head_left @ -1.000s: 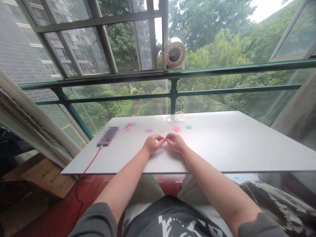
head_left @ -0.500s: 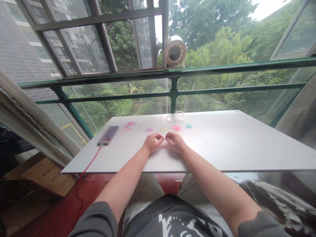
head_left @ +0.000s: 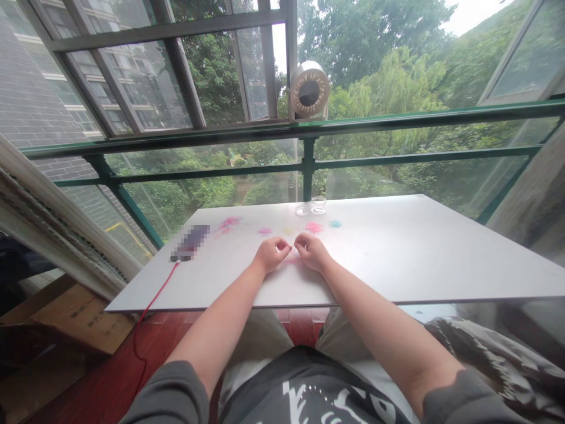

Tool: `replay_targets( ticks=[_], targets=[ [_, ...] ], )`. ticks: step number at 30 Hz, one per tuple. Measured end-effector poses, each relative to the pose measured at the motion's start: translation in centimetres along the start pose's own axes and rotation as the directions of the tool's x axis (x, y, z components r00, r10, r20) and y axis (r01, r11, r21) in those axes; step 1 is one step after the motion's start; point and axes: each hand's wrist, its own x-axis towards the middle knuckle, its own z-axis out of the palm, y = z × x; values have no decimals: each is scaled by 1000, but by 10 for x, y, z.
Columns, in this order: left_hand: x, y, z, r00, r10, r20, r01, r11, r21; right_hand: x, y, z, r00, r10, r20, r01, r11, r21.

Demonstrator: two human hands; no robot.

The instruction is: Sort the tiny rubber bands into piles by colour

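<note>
Both hands are close together over the middle of the white table. My left hand (head_left: 272, 254) is curled, thumb and fingertips pinched toward the right hand; whatever it holds is too small to make out. My right hand (head_left: 312, 252) is pinched in the same way, its fingertips almost meeting the left ones. A faint pinkish patch (head_left: 292, 259) lies on the table under the hands. Just beyond them are small clusters: a pink-red one (head_left: 314, 227), a pale yellow one (head_left: 288, 231), a purple-pink one (head_left: 265, 231) and a turquoise one (head_left: 335, 224). What they consist of is unclear.
More pink bits (head_left: 229, 222) lie at the table's left, near a blurred-out dark device (head_left: 190, 241) with a red cable (head_left: 161, 290) running over the edge. Clear round containers (head_left: 318, 206) stand at the back edge. A round fan-like device (head_left: 309, 91) is at the green railing (head_left: 375, 121).
The hands keep nearly the same pinched pose, fingertips close together. The whole view has shifted slightly as the head moved; nothing on the table has visibly changed place.
</note>
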Motion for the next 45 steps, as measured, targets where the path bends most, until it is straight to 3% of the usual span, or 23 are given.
replay_targets(
  ticks=[13, 29, 45],
  targets=[
    [1, -1, 2, 999, -12, 33, 13, 1000, -11, 3, 10, -2, 982, 96, -164, -105, 993, -51],
    [-2, 3, 1, 1000, 1, 21, -1, 1000, -19, 0, 2, -3, 992, 11, 128, -13, 1000, 11],
    [-3, 4, 0, 1000, -18, 23, 18, 1000, 5, 0, 0, -3, 993, 32, 113, -29, 999, -30]
  ],
)
